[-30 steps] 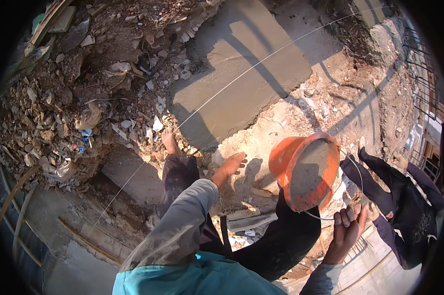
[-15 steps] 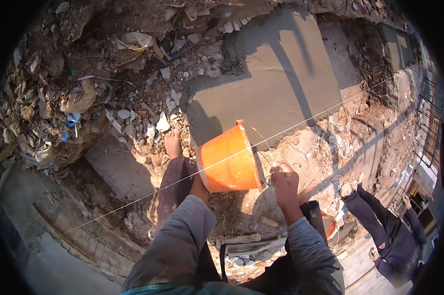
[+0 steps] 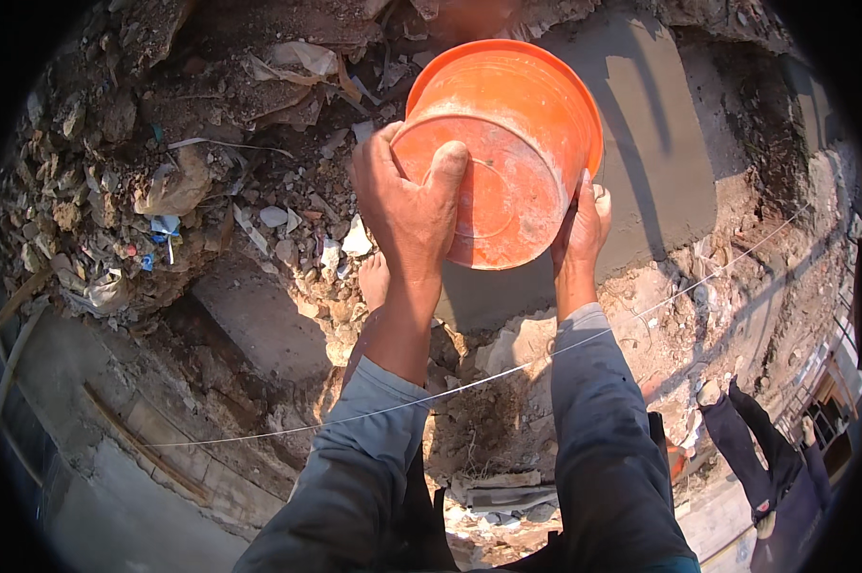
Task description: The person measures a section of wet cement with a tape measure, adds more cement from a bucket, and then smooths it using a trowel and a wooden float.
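An orange bucket (image 3: pixel 507 191) is raised in front of me, tipped so its scuffed underside faces me and its rim points away. My left hand (image 3: pixel 407 205) is closed on the bottom edge at its left, thumb lying across the base. On the other side my right hand (image 3: pixel 582 234) grips the bucket's lower right wall. The bucket's inside is hidden. Behind and below it lies a smooth slab of wet grey concrete (image 3: pixel 655 162). A thin white string (image 3: pixel 493 380) stretches across the view at my forearms.
Rubble (image 3: pixel 97 191) with stones and scraps is heaped at the left. My bare foot (image 3: pixel 374 280) stands on stones beside the slab. Another person in dark clothes (image 3: pixel 760 449) is at the lower right. A blurred reddish shape (image 3: pixel 474 14) shows at the top edge.
The bucket has gone up and away from me, and turned from lying sideways to base toward me. My right hand has moved from near the handle to the bucket's wall.
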Demonstrator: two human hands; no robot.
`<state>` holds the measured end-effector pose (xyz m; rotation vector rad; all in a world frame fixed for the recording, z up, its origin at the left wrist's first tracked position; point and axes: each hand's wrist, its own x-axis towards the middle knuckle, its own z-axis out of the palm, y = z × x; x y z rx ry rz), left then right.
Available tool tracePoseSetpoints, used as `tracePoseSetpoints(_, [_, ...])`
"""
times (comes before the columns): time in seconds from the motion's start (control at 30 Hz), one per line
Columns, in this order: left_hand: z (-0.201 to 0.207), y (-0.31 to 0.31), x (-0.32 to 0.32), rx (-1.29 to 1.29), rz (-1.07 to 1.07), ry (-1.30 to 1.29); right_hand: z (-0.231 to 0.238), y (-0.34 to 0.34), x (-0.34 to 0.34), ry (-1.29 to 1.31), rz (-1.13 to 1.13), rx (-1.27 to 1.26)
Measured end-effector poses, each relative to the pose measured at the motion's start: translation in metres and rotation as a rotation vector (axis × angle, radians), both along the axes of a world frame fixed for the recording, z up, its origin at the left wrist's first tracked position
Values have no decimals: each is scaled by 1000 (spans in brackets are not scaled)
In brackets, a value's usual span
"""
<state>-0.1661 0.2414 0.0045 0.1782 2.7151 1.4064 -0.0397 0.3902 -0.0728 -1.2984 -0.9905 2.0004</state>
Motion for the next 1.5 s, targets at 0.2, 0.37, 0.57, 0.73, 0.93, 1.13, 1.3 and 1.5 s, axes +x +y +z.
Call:
tracePoseSetpoints(0.2, [6, -26, 60, -81, 2, -69, -17, -22, 77, -328, 84, -130])
tracePoseSetpoints(0.37, [-12, -73, 123, -2, 184, -576, 39, -35, 126, -427, 139, -100])
tracePoseSetpoints(0.57, [25, -52, 221, 221, -404, -907, 189, 50, 251, -448, 229, 169])
tracePoseSetpoints(0.73, [61, -3, 269, 157, -610, -1061, 291, 119, 383, -822, 371, 839])
tracePoseSetpoints(0.93, [29, -51, 238, -203, -948, -746, 199, 155, 527, -1287, 663, 1000])
tracePoseSetpoints(1.13, [45, -83, 184, -646, -917, -700, 187, 164, 556, -1345, 593, 830])
tracePoseSetpoints(1.3, [59, -98, 187, -745, -863, -790, 307, 102, 645, -1695, -197, 868])
tracePoseSetpoints(1.5, [85, -59, 229, -666, -949, -742, 300, 8, 696, -1076, -790, -58])
